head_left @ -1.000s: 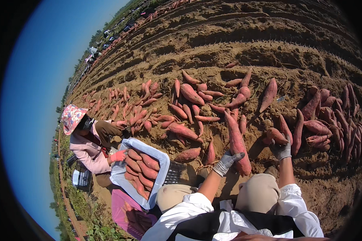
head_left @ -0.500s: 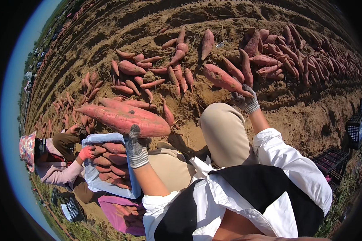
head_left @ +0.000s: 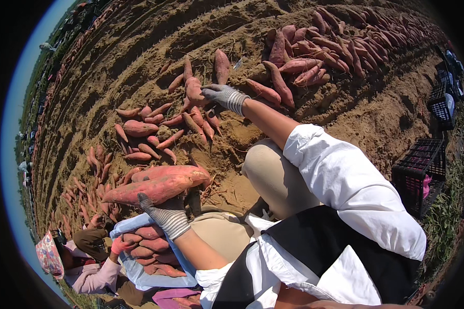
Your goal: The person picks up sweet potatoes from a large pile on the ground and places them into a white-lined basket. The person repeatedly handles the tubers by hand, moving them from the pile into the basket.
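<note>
My left hand (head_left: 166, 213), in a grey striped glove, is closed around a very large pinkish-red sweet potato (head_left: 147, 191). A second long sweet potato (head_left: 183, 172) lies against its far side; whether the hand also bears it I cannot tell. My right hand (head_left: 224, 98), gloved the same way, reaches forward over the soil. Its fingers are closed on the right side of a lumpy sweet potato (head_left: 194, 92); the fingertips are partly hidden. Close by, smaller sweet potatoes (head_left: 139, 129) lie in a loose cluster, and a single plump one (head_left: 221, 67) sits just beyond the hand.
Left of me is a crate with a pale blue liner (head_left: 134, 268), filled with sweet potatoes. A co-worker's red-gloved hand (head_left: 121, 244) rests in it. A long heap of sweet potatoes (head_left: 314, 54) runs to the far right. Black crates (head_left: 420, 170) stand at right, and purple cloth (head_left: 167, 298) lies below.
My right hand has moved left and forward, from a large sweet potato to the lumpy one. That large one has left its former place. My view has shifted right.
</note>
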A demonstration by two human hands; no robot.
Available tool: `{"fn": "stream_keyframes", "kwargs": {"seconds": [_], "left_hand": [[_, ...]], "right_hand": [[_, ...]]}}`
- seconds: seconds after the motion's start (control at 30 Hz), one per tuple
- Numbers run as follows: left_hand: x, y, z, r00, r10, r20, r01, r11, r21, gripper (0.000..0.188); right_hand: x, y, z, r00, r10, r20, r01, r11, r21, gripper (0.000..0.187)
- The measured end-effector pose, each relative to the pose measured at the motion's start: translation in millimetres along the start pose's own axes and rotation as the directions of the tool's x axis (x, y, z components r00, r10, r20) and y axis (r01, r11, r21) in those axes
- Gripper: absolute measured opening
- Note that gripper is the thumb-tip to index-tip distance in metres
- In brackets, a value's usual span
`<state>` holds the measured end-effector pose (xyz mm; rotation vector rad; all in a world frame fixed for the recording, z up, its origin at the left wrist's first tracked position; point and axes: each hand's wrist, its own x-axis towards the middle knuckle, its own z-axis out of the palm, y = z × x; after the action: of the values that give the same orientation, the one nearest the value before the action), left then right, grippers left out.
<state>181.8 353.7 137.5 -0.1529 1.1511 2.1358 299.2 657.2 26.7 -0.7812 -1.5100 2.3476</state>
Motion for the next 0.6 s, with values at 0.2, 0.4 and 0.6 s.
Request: {"fn": "stream_keyframes", "kwargs": {"seconds": [0.2, 0.4, 0.6], "left_hand": [[12.8, -22.5, 10.4, 0.997, 0.015, -0.082, -0.009, 0.997, 0.078, 0.085], [43.2, -45.6, 14.0, 0.990, 0.001, -0.139, 0.025, 0.984, 0.179, 0.086], [85.9, -69.5, 22.0, 0.976, -0.027, -0.216, 0.086, 0.959, 0.269, 0.086]], "right_hand": [[0.8, 33.8, -65.5, 0.989, -0.031, -0.146, -0.045, 0.868, -0.494, 0.044], [15.2, 91.6, -266.8, 0.658, -0.192, -0.728, -0.067, 0.948, -0.311, 0.039], [86.6, 56.4, -385.0, 0.321, -0.205, -0.925, -0.499, 0.794, -0.349, 0.080]]}}
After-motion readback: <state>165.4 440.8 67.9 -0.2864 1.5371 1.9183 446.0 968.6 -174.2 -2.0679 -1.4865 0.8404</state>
